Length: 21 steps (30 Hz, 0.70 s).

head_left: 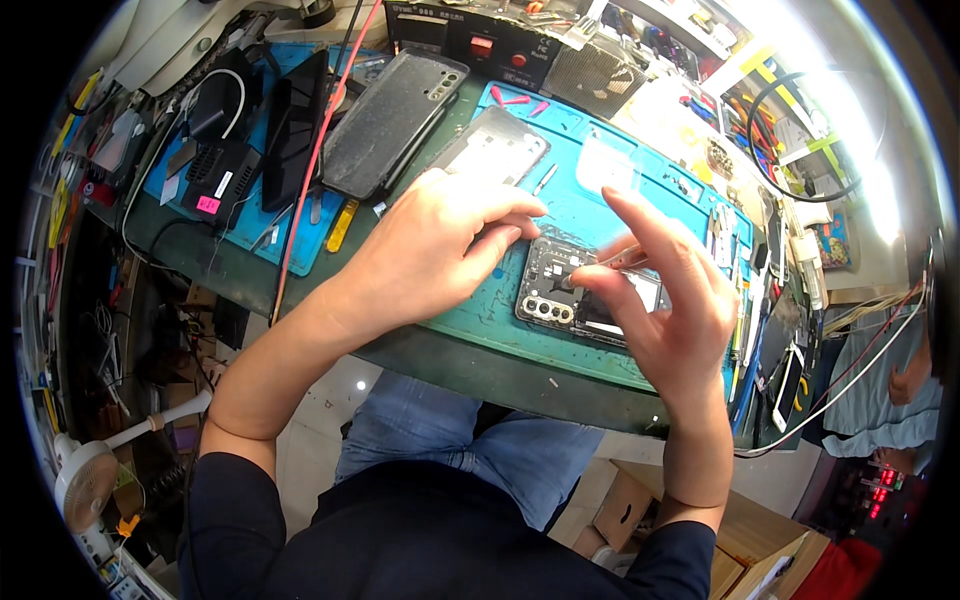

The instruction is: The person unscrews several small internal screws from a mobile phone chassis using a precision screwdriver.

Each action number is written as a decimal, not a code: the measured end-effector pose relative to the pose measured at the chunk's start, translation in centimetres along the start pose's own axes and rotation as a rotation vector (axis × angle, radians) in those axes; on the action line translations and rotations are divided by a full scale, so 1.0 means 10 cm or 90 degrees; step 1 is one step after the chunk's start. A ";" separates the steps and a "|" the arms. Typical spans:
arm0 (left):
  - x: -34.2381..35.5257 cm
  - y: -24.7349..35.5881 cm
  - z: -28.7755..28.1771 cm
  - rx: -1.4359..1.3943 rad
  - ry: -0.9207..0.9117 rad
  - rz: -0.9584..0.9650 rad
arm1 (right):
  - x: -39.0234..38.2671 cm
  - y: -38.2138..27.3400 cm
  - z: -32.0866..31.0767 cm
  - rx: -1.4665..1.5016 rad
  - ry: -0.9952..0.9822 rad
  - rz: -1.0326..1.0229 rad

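Left hand [425, 245]: thumb and index tips close together; any held item cannot be determined. Right hand [688, 310]: fingers partly spread above a disassembled phone [548, 278], grip unclear. The phone rests on a blue mat [568, 205]; beyond lies a flat pale panel [495, 148].

A mat [565, 208] lies on the surface [430, 362] before me. On it, an opened phone [546, 272] sits partly beneath my right grip [678, 310]. Beyond my left grip [425, 245] lies a phone panel [507, 150], with a larger phone [388, 120] left of that. Behind stands a box [510, 55].
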State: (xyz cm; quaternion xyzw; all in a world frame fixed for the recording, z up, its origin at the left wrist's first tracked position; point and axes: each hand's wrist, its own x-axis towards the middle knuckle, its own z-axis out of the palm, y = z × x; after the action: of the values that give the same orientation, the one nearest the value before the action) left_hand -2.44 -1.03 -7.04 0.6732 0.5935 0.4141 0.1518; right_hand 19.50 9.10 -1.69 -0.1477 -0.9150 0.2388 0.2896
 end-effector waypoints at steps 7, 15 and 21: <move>0.01 -0.01 0.01 -0.005 0.004 -0.001 | 0.03 0.01 -0.02 -0.013 -0.006 -0.027; 0.01 -0.02 0.01 0.006 0.001 -0.006 | 0.05 0.02 0.04 0.001 0.016 -0.008; 0.02 -0.02 0.02 0.014 0.003 -0.003 | 0.04 0.00 0.00 -0.006 -0.007 -0.009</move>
State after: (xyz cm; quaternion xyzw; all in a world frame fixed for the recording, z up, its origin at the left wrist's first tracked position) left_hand -2.48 -0.74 -7.21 0.6728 0.5997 0.4087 0.1438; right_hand 19.20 9.25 -1.46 -0.1410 -0.9186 0.2334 0.2860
